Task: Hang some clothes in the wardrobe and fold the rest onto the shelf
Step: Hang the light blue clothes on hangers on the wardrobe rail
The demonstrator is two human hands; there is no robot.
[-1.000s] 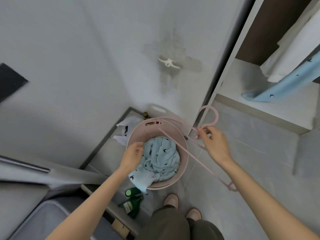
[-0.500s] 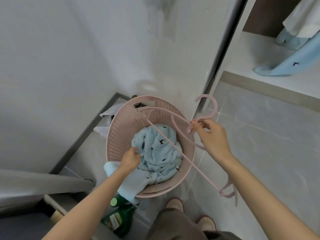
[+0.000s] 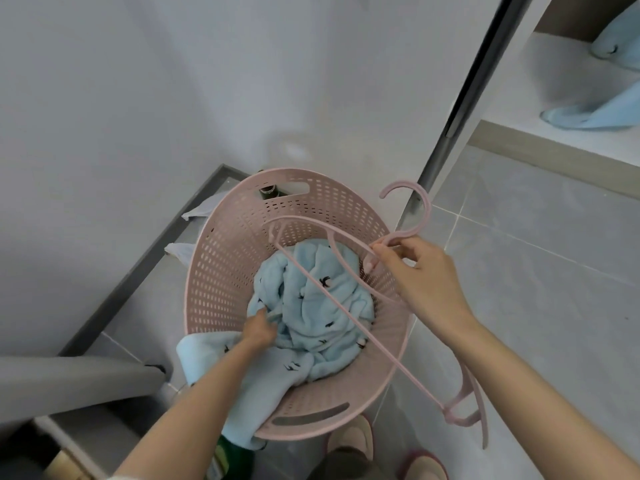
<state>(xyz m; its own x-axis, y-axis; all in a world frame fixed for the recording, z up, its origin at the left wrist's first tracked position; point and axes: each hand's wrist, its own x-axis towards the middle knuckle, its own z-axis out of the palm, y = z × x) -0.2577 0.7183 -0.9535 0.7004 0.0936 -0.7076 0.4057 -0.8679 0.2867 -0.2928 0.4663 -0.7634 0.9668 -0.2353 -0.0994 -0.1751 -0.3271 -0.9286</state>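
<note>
A pink perforated laundry basket (image 3: 221,271) stands on the floor below me. Inside lies a crumpled light blue garment with small dark bird prints (image 3: 322,306); part of it spills over the near rim. My left hand (image 3: 259,329) reaches into the basket and grips the blue cloth. My right hand (image 3: 419,275) holds a pink plastic hanger (image 3: 405,216) by the neck just under its hook, above the basket's right side. The hanger's bar slants down toward my right forearm.
The open wardrobe is at the upper right, with a white shelf (image 3: 519,109) and light blue clothes (image 3: 592,116) hanging onto it. A grey door edge (image 3: 464,109) runs beside it. A green bottle (image 3: 221,459) stands by the basket. My slippered feet (image 3: 349,438) are below.
My view dropped toward the basket. My left hand went from the basket's rim down into it and took hold of the blue garment. My right hand kept the hanger.
</note>
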